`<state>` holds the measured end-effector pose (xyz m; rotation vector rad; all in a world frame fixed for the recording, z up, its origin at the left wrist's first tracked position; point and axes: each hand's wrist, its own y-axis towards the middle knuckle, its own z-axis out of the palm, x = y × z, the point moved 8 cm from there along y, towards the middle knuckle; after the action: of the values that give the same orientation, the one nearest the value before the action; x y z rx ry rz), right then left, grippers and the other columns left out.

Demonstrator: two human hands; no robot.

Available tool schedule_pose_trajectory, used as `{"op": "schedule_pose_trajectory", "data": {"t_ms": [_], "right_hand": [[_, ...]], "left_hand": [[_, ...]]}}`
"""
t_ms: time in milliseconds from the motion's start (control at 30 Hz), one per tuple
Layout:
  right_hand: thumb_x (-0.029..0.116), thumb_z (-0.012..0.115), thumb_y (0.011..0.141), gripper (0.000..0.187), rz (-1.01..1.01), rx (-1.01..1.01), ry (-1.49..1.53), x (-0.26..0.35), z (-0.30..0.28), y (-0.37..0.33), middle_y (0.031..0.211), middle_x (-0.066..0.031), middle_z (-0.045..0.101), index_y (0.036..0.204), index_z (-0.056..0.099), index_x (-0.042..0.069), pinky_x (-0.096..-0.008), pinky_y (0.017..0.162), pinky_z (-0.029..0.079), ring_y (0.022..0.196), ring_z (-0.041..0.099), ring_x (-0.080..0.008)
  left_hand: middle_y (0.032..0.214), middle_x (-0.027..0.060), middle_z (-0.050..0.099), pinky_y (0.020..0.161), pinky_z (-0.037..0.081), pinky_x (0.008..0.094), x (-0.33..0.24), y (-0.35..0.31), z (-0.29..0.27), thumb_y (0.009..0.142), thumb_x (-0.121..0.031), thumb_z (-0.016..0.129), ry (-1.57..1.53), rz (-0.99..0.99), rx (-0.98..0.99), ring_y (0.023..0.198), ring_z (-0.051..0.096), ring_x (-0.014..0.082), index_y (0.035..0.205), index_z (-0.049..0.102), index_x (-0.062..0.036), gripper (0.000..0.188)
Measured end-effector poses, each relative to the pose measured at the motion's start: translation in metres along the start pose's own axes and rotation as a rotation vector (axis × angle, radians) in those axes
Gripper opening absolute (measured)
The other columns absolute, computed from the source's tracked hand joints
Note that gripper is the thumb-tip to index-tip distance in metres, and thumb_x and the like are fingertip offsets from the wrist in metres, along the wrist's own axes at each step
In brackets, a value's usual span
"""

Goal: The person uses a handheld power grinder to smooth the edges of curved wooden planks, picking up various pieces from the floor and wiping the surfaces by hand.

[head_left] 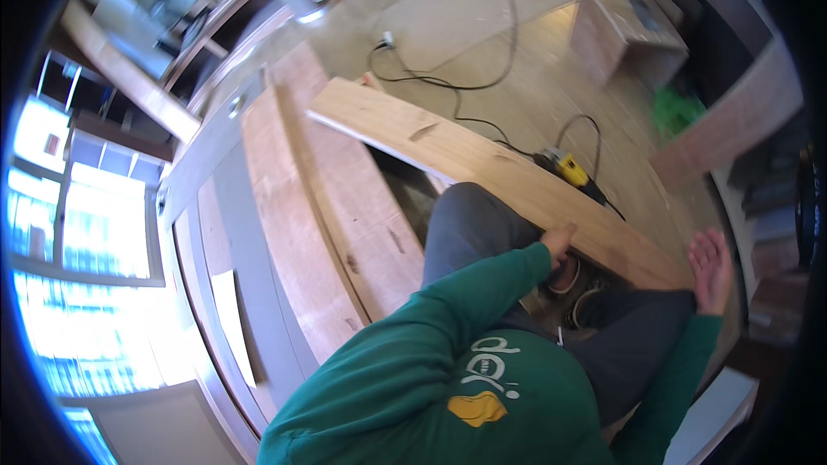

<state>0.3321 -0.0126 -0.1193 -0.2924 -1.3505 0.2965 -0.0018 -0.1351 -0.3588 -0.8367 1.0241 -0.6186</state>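
Observation:
Across my knees lies a long pale wooden board (465, 151), slanting from the far left down to the near right. My left hand (560, 243) grips its near edge, some fingers hidden at the edge. My right hand (710, 271) is off the board, just past its right end, with the palm turned up and the fingers stretched out. Nothing shows in that hand. Beyond the board, a yellow-and-black corded power tool (572, 170) lies on the floor; its exact kind is hard to make out.
To my left lie long wooden planks (345, 172) on a grey surface (245, 181). An open wooden box (627, 30) stands at the far right, near a green plastic bag (676, 112) and a leaning panel (732, 116). A black cord (448, 83) runs over the floor.

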Motion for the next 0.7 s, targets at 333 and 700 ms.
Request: {"op": "schedule_pose_trajectory", "data": {"t_ms": [333, 700], "right_hand": [[0.043, 0.061, 0.100, 0.044, -0.018, -0.071, -0.041, 0.001, 0.000, -0.002, 0.109, -0.0075, 0.069, 0.124, 0.060, 0.007, -0.0320, 0.083, 0.055, 0.096, 0.067, -0.0195], [0.044, 0.064, 0.097, 0.050, -0.055, -0.055, -0.095, -0.002, 0.017, 0.002, 0.109, -0.0116, 0.067, 0.128, 0.056, 0.005, -0.0364, 0.083, 0.055, 0.094, 0.067, -0.0240]], "left_hand": [[0.111, 0.0253, 0.069, 0.091, 0.051, 0.0437, -0.040, -0.027, -0.008, 0.095, -0.045, 0.061, 0.563, 0.316, 0.066, 0.105, 0.065, 0.0394, 0.117, 0.067, 0.0042, 0.054], [0.107, 0.0273, 0.070, 0.091, 0.052, 0.0476, -0.005, 0.042, 0.007, 0.090, -0.031, 0.064, 1.052, 0.744, 0.018, 0.103, 0.067, 0.0416, 0.103, 0.073, 0.0051, 0.040]]}}
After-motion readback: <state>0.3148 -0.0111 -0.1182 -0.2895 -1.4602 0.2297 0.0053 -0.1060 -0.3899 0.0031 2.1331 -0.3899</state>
